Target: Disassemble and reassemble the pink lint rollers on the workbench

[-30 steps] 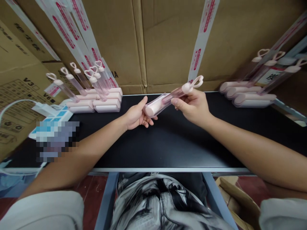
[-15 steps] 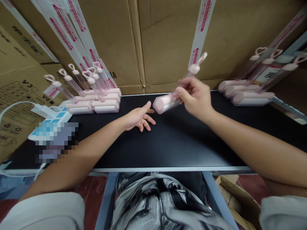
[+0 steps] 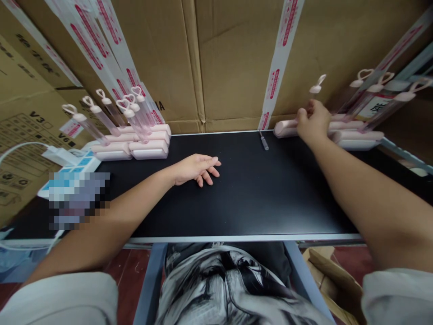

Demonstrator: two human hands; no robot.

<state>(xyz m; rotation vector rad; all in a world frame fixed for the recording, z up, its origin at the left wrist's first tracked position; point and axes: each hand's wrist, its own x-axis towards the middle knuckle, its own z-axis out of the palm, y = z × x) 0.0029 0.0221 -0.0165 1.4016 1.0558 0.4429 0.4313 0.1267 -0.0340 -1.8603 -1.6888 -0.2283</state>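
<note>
My right hand (image 3: 314,124) is closed round the clear handle of a pink lint roller (image 3: 286,129), whose heart-shaped loop sticks up above the fingers. The roller's head rests at the table's back edge, beside the right-hand group. Several similar pink lint rollers (image 3: 356,141) stand there with handles upright, partly hidden by my hand. Over the middle of the black table (image 3: 237,198), my left hand (image 3: 199,169) holds nothing, its fingers loosely bent and apart. On the left, another group of pink lint rollers (image 3: 149,150) stands with heart loops up.
A small screwdriver (image 3: 264,141) lies near the back edge. Taped cardboard boxes (image 3: 233,58) form a wall behind the table. A power strip (image 3: 81,167) with a white cable sits at left, near a blurred-out device (image 3: 81,198). An open carton (image 3: 333,280) is below right.
My right hand has carried the lint roller from the middle to the right and set its head down near the others, uncovering the screwdriver. My left thumb has lowered toward the fingers.
</note>
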